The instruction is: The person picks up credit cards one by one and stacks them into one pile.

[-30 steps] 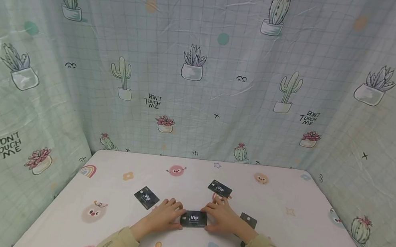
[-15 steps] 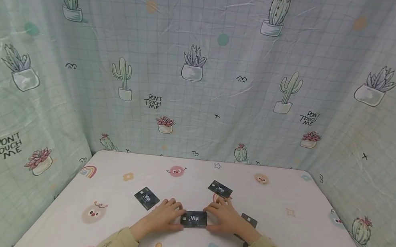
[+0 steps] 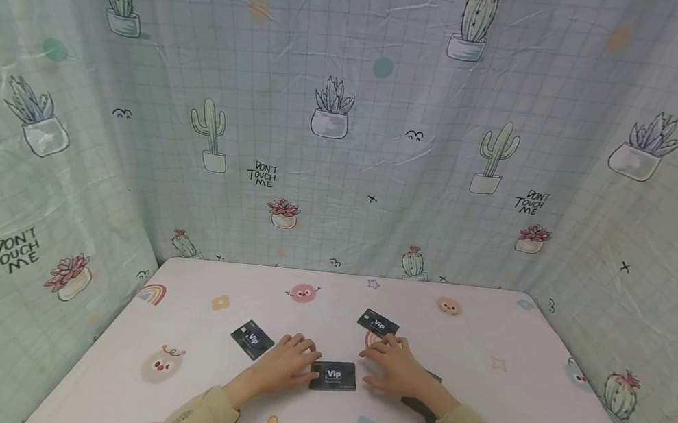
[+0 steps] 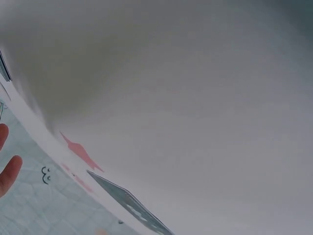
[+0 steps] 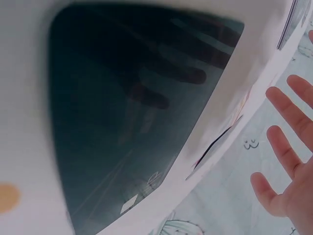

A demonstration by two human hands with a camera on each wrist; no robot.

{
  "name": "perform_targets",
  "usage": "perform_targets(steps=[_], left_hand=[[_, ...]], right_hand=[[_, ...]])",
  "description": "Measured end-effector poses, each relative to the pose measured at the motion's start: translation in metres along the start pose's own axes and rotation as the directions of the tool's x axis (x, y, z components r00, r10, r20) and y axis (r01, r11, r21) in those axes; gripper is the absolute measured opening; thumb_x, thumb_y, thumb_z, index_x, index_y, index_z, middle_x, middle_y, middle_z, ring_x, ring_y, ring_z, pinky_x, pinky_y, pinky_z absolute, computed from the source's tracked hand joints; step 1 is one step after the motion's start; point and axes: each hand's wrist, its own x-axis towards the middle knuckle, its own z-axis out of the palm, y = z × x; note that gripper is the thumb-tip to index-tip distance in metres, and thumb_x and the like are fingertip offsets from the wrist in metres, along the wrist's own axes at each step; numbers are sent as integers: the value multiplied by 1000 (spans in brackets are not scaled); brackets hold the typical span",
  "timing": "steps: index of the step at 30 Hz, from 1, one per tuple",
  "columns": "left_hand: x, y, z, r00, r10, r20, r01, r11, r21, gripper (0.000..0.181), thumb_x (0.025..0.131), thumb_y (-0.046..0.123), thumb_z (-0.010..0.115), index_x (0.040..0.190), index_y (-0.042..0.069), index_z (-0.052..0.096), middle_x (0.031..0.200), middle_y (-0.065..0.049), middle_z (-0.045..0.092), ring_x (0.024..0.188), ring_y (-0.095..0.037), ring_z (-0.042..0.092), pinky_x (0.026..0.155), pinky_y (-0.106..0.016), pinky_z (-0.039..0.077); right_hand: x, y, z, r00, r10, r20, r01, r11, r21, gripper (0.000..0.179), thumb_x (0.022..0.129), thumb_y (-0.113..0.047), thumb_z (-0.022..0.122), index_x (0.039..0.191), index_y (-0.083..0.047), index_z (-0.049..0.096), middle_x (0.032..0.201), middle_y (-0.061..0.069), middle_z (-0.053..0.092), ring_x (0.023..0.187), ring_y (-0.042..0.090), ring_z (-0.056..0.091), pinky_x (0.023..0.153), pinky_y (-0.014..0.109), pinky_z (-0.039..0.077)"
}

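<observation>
A black "Vip" bank card [image 3: 333,375] lies flat on the table between both hands, and its edge in the right wrist view looks layered like a stack. My left hand [image 3: 282,363] is at its left end, the thumb tip right at the edge and the fingers relaxed. To its right, my right hand [image 3: 398,371] is apart from the card, with loosely spread fingers and nothing in them. The right wrist view shows that hand [image 5: 296,188] open. More dark cards [image 3: 420,406] lie partly hidden under the right wrist; one large card [image 5: 142,107] fills that wrist view.
Another Vip card [image 3: 252,339] lies to the left, close to the left knuckles. One more card [image 3: 378,322] lies farther back, beyond the right fingertips. The table [image 3: 179,319] has a white printed cloth, with a cactus-patterned curtain [image 3: 377,140] behind and at both sides.
My right hand has let go of the middle card's right end and drawn away to the right. The left fingers have eased slightly upward. The middle card stays in place.
</observation>
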Motion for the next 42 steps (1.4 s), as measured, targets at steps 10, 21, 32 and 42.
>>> perform_targets(steps=[10, 21, 32, 42], left_hand=[[11, -2, -1, 999, 37, -16, -37, 999, 10, 32, 85, 38, 55, 109, 17, 59, 103, 3, 57, 94, -14, 49, 83, -34, 41], [22, -3, -2, 997, 64, -39, -64, 998, -4, 34, 84, 38, 57, 110, 17, 59, 102, 3, 58, 94, -14, 50, 83, -33, 42], [45, -3, -1, 998, 55, -30, -55, 998, -1, 31, 85, 34, 57, 109, 16, 60, 101, 2, 59, 93, -15, 49, 81, -32, 42], [68, -8, 10, 997, 50, -59, -48, 999, 25, 30, 82, 31, 61, 107, 14, 60, 98, 2, 60, 90, -15, 49, 76, -30, 42]], right_hand=[[-4, 10, -1, 993, -36, -116, 34, 999, -22, 37, 74, -38, 67, 106, -21, 61, 100, -8, 59, 88, 10, 37, 81, 45, 32], [-7, 16, -10, 996, 6, -89, -9, 1000, -27, 36, 75, -38, 66, 106, -21, 61, 100, -6, 59, 91, 14, 39, 82, 45, 32], [-9, 24, -13, 988, 88, -124, -93, 995, -32, 36, 74, -35, 67, 106, -18, 61, 98, -3, 59, 89, 16, 39, 81, 46, 31], [-2, 35, -14, 973, 199, -120, -207, 977, -54, 35, 74, -34, 67, 103, -15, 62, 97, 1, 59, 90, 19, 41, 83, 49, 32]])
